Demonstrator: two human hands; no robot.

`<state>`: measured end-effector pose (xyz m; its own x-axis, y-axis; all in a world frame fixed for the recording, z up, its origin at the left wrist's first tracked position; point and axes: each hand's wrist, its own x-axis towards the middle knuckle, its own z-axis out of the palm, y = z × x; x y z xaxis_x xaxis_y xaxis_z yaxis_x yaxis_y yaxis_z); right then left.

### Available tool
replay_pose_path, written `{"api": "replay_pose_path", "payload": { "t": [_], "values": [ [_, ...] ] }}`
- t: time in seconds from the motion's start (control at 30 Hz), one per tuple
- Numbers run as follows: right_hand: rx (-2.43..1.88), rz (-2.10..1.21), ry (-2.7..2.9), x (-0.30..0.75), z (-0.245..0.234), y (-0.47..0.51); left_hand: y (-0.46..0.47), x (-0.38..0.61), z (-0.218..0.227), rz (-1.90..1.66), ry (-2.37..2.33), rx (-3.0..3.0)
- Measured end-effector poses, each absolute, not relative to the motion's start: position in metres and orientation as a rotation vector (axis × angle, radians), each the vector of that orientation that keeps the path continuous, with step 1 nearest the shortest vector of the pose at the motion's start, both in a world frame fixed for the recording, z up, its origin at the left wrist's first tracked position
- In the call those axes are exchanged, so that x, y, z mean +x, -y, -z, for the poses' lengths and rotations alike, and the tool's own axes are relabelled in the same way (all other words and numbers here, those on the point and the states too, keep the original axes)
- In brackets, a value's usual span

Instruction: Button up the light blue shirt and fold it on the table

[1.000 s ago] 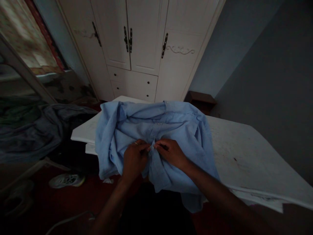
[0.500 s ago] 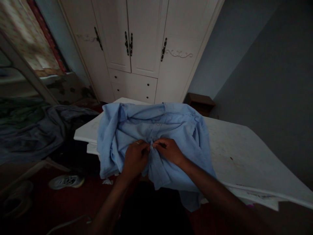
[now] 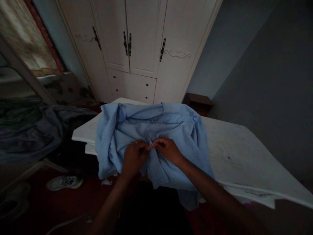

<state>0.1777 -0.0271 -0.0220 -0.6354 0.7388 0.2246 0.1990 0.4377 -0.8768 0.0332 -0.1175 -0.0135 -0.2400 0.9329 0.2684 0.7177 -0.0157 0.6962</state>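
Observation:
A light blue button-up shirt [image 3: 181, 133] lies spread over a white tabletop [image 3: 232, 147], its near part hanging past the front edge. At its middle, my left hand [image 3: 135, 156] pinches the front placket from the left, a ring on one finger. From the right, my right hand [image 3: 168, 150] pinches the same spot, thumb and finger pressed together. The fingertips of both hands almost meet on the cloth. Any button between them is too small and dark to make out. A loose flap of the shirt front droops below the hands.
Behind the table stands a white wardrobe [image 3: 144, 39] with dark handles. A brown box-like piece [image 3: 199, 99] sits by the wall. At left are heaped clothes [image 3: 29, 133]; a shoe [image 3: 65, 182] and a pale cable [image 3: 68, 222] lie on the red floor.
The whole view has shifted very slightly. Both hands stay pinched on the shirt front at the same place, with only slight finger movement.

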Motion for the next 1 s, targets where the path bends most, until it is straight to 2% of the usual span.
{"api": "replay_pose_path", "payload": {
  "t": [1.0],
  "values": [
    [-0.778,-1.043,2.168,0.1789,0.0198,0.0289,0.1164,0.0396,0.0211,-1.124,-2.159,1.781]
  ]
}}
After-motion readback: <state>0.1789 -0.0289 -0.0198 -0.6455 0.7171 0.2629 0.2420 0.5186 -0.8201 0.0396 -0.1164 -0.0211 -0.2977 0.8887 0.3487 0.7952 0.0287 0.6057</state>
